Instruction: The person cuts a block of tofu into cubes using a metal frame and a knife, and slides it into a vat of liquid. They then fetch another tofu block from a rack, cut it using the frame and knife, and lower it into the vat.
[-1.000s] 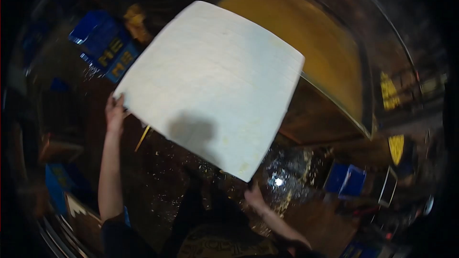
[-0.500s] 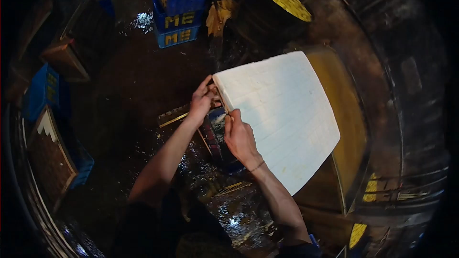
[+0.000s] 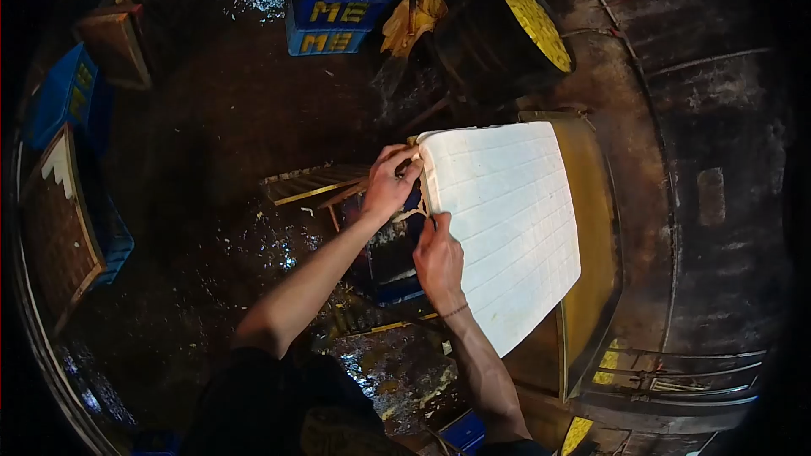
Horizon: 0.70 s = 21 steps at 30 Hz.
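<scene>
A large white slab (image 3: 507, 219), crossed by thin parallel lines, lies over a yellowish board (image 3: 591, 236), which shows along its right side. At the slab's upper left corner, the fingers of my left hand (image 3: 393, 186) are closed on the edge. Lower on the same edge, my right hand (image 3: 441, 257) has its thumb and curled fingers pinched around it. A pale strip shows between the two hands; whether it belongs to the slab I cannot tell. Under my hands sits a dark blue crate (image 3: 393, 287), partly hidden.
Stacked blue crates (image 3: 334, 13) marked "ME" stand ahead on the wet floor (image 3: 228, 118). A dark drum (image 3: 481, 51) with a yellow top is at the far right. More blue crates (image 3: 72, 101) and a wooden-framed panel (image 3: 63, 219) are on the left.
The view has shifted and the slab appears narrower, its surface lines now clearer. Both hands stay at its left edge, with my left hand now closed at the corner.
</scene>
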Each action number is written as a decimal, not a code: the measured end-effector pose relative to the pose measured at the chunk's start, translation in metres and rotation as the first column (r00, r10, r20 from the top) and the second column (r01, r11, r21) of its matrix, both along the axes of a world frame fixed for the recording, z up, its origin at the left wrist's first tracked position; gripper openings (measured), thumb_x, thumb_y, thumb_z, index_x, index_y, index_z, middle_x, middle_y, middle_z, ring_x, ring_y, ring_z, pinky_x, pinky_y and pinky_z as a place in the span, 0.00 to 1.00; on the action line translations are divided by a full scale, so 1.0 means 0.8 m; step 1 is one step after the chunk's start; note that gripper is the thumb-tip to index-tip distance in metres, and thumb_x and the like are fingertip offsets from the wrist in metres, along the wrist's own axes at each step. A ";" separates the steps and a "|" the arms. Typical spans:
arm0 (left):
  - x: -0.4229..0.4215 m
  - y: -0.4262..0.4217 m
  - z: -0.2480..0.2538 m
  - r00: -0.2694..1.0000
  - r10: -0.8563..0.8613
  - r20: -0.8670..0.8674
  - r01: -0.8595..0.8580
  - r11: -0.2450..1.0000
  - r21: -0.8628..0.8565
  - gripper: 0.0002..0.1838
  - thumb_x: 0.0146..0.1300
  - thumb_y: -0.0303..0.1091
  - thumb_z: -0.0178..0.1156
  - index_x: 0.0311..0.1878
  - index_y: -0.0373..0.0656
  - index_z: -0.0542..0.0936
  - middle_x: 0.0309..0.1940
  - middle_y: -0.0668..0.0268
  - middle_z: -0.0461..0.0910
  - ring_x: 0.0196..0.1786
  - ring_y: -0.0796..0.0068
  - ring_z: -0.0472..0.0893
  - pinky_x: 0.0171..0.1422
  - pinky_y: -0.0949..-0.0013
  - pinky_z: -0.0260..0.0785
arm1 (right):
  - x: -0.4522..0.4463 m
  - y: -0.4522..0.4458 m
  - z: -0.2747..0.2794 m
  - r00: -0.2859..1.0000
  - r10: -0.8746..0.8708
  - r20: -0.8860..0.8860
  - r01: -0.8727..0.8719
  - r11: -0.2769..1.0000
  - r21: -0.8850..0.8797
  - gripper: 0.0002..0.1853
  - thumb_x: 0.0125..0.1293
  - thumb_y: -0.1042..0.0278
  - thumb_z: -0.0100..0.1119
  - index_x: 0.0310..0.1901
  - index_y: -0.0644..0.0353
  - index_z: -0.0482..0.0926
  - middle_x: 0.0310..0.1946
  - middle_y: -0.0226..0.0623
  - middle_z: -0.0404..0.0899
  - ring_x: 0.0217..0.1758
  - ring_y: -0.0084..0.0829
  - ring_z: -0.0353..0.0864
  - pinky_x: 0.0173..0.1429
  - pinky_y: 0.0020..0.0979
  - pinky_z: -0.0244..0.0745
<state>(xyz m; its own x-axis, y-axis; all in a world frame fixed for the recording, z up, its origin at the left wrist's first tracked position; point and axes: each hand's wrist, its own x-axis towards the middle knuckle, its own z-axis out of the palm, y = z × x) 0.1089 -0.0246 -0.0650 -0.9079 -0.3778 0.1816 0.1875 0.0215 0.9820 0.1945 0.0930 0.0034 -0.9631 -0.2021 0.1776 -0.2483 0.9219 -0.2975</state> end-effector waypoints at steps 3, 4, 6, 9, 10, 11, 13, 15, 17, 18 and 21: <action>0.019 0.017 0.003 0.999 0.026 -0.040 -0.023 0.998 0.058 0.14 0.61 0.36 0.66 0.46 0.37 0.83 0.45 0.58 0.77 0.44 0.65 0.80 0.49 0.69 0.72 | 0.040 0.029 -0.001 0.999 -0.030 0.015 0.030 1.000 0.001 0.05 0.71 0.72 0.49 0.42 0.63 0.65 0.18 0.61 0.73 0.24 0.63 0.74 0.24 0.56 0.64; 0.027 0.023 0.002 0.999 -0.010 -0.041 0.012 0.998 0.068 0.13 0.60 0.36 0.67 0.45 0.37 0.83 0.43 0.59 0.77 0.41 0.67 0.80 0.47 0.69 0.73 | 0.055 0.038 -0.002 0.999 -0.026 0.020 0.026 1.000 0.007 0.05 0.71 0.72 0.49 0.42 0.63 0.65 0.18 0.61 0.73 0.24 0.63 0.74 0.24 0.56 0.64; 0.047 0.046 -0.002 0.998 0.014 -0.065 -0.008 0.995 0.095 0.12 0.59 0.35 0.68 0.41 0.37 0.82 0.38 0.60 0.76 0.37 0.68 0.79 0.45 0.69 0.72 | 0.085 0.061 -0.002 0.999 -0.035 0.018 0.035 0.999 0.018 0.06 0.70 0.72 0.52 0.39 0.63 0.65 0.20 0.59 0.75 0.25 0.61 0.77 0.24 0.53 0.69; 0.084 0.085 -0.008 0.975 0.103 -0.197 -0.087 0.992 0.086 0.12 0.61 0.37 0.67 0.35 0.37 0.80 0.32 0.60 0.76 0.35 0.62 0.78 0.41 0.65 0.71 | 0.133 0.091 0.001 0.998 -0.050 0.044 0.048 0.998 0.046 0.06 0.70 0.73 0.53 0.41 0.63 0.66 0.21 0.59 0.75 0.25 0.61 0.76 0.25 0.52 0.69; 0.101 0.098 -0.011 0.991 0.058 -0.118 -0.044 0.992 0.121 0.11 0.60 0.36 0.67 0.35 0.37 0.80 0.32 0.59 0.77 0.36 0.60 0.79 0.42 0.64 0.71 | 0.147 0.102 0.002 0.997 -0.057 0.055 0.054 0.997 0.054 0.06 0.69 0.73 0.53 0.41 0.63 0.67 0.22 0.59 0.75 0.25 0.61 0.76 0.25 0.52 0.69; 0.116 0.111 -0.012 0.990 0.073 -0.119 -0.056 0.988 0.140 0.11 0.60 0.35 0.67 0.35 0.37 0.80 0.32 0.59 0.77 0.36 0.60 0.80 0.42 0.65 0.71 | 0.162 0.112 0.002 0.996 -0.065 0.062 0.061 0.996 0.063 0.07 0.69 0.73 0.54 0.44 0.63 0.68 0.24 0.59 0.76 0.26 0.60 0.77 0.26 0.51 0.70; 0.146 0.136 -0.014 0.990 0.087 -0.115 -0.067 0.984 0.164 0.10 0.60 0.34 0.68 0.34 0.37 0.79 0.32 0.59 0.77 0.36 0.61 0.80 0.42 0.65 0.71 | 0.188 0.132 0.002 0.996 -0.067 0.067 0.064 0.997 0.050 0.07 0.70 0.73 0.53 0.45 0.63 0.67 0.23 0.60 0.76 0.27 0.61 0.77 0.26 0.52 0.69; 0.176 0.161 -0.016 0.995 0.057 -0.081 -0.035 0.967 0.252 0.12 0.58 0.34 0.70 0.34 0.37 0.79 0.31 0.61 0.76 0.36 0.64 0.79 0.41 0.66 0.71 | 0.213 0.153 -0.001 0.993 -0.080 0.084 0.076 0.996 0.047 0.09 0.70 0.73 0.52 0.48 0.63 0.67 0.23 0.60 0.76 0.28 0.61 0.78 0.27 0.52 0.69; 0.204 0.180 -0.016 0.997 0.038 -0.069 -0.019 0.965 0.261 0.12 0.58 0.34 0.71 0.35 0.37 0.78 0.33 0.62 0.76 0.37 0.70 0.78 0.42 0.68 0.70 | 0.237 0.172 -0.003 0.993 -0.089 0.083 0.084 0.995 0.061 0.09 0.70 0.73 0.53 0.48 0.63 0.67 0.23 0.59 0.76 0.28 0.61 0.78 0.27 0.52 0.70; 0.218 0.189 -0.015 0.998 0.021 -0.059 -0.005 0.963 0.269 0.13 0.57 0.33 0.71 0.35 0.36 0.78 0.34 0.64 0.76 0.37 0.75 0.76 0.43 0.70 0.69 | 0.248 0.181 -0.003 0.992 -0.096 0.079 0.091 0.993 0.073 0.09 0.70 0.72 0.53 0.48 0.62 0.67 0.23 0.59 0.76 0.29 0.61 0.78 0.27 0.51 0.70; 0.250 0.218 -0.017 0.997 -0.063 0.045 0.044 0.938 0.343 0.14 0.56 0.34 0.73 0.34 0.38 0.77 0.33 0.68 0.76 0.37 0.79 0.75 0.41 0.72 0.69 | 0.277 0.207 -0.003 0.993 -0.087 0.079 0.081 0.994 0.070 0.09 0.70 0.72 0.53 0.49 0.63 0.69 0.24 0.59 0.77 0.29 0.60 0.79 0.29 0.50 0.72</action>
